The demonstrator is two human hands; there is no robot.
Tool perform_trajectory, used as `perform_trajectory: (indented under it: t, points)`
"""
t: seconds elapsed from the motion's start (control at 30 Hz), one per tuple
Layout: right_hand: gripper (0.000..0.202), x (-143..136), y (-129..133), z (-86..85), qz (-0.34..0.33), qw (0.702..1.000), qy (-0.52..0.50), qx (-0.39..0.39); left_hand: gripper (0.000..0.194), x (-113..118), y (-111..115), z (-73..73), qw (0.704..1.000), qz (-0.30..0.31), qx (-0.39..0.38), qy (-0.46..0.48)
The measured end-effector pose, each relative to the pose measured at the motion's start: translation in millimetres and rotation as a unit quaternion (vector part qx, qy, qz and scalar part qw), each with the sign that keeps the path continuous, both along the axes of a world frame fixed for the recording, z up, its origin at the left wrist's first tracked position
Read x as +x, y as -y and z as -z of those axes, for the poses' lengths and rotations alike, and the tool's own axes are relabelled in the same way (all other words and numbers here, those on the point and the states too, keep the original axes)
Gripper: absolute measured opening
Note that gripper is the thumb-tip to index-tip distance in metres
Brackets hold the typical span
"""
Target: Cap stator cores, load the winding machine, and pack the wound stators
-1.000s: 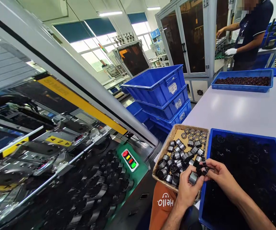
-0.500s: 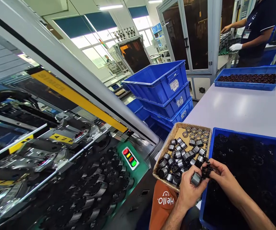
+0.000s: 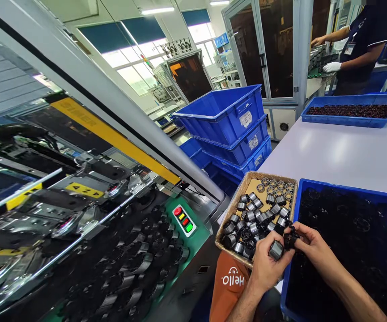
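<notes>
My left hand (image 3: 270,264) is closed around a metal cylinder with dark ends (image 3: 276,250), which looks like a small motor core. Beside it, my right hand (image 3: 310,243) pinches black ring-shaped plastic parts (image 3: 291,237), held close against the left fingers. Both hands are over the gap between a cardboard box (image 3: 223,246) and a blue tray (image 3: 299,197). Inside the box lie many similar metal cores (image 3: 253,201), some standing in rows at the back. Dark thin parts (image 3: 350,241) fill the blue tray. How the held pieces meet is hidden by my fingers.
On the left stands a machine with a sloped grey frame post (image 3: 139,129), a button panel (image 3: 184,220) and a bed of dark cores (image 3: 136,264). Stacked blue crates (image 3: 236,116) stand ahead. A shallow blue tray (image 3: 347,120) sits on the white table (image 3: 334,154). Another person (image 3: 364,49) works behind.
The view has shifted very slightly. My hands keep nearly the same grip and position, while parts on the machine at left have moved a little.
</notes>
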State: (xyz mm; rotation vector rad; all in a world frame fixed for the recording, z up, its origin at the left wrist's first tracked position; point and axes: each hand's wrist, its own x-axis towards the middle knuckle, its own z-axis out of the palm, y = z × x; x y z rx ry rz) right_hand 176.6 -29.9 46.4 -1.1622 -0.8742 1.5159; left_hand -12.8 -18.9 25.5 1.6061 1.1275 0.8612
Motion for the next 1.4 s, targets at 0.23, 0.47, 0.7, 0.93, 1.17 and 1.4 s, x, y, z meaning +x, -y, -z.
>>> perform_trajectory:
  t: [0.23, 0.47, 0.7, 0.93, 1.17, 1.4]
  points:
    - [0.041, 0, 1, 0.3, -0.007, 0.999, -0.047, -0.026, 0.035, -1, -1, -0.6, 1.000, -0.001, 0.000, -0.002]
    - [0.044, -1, 0, 0.7, -0.015, 0.999, -0.035, -0.010, 0.035, 1, -1, -0.3, 1.000, -0.004, 0.000, 0.001]
    - [0.047, 0, -2, -5.1, -0.015, 1.000, -0.021, -0.012, 0.032, 1, -2, 1.4, 1.000, -0.003, 0.002, 0.006]
    - [0.048, 0, -2, -6.0, -0.023, 0.999, -0.022, -0.011, 0.030, 2, -2, 1.1, 1.000, 0.001, 0.003, 0.014]
    - [0.046, 1, -2, -7.3, -0.003, 1.000, -0.024, 0.019, 0.048, -2, -3, 6.6, 0.999, 0.015, 0.014, 0.051]
    - [0.043, 2, -5, -12.9, 0.049, 0.989, 0.060, 0.123, 0.062, 0, -5, 13.4, 0.987, 0.012, 0.001, 0.160]
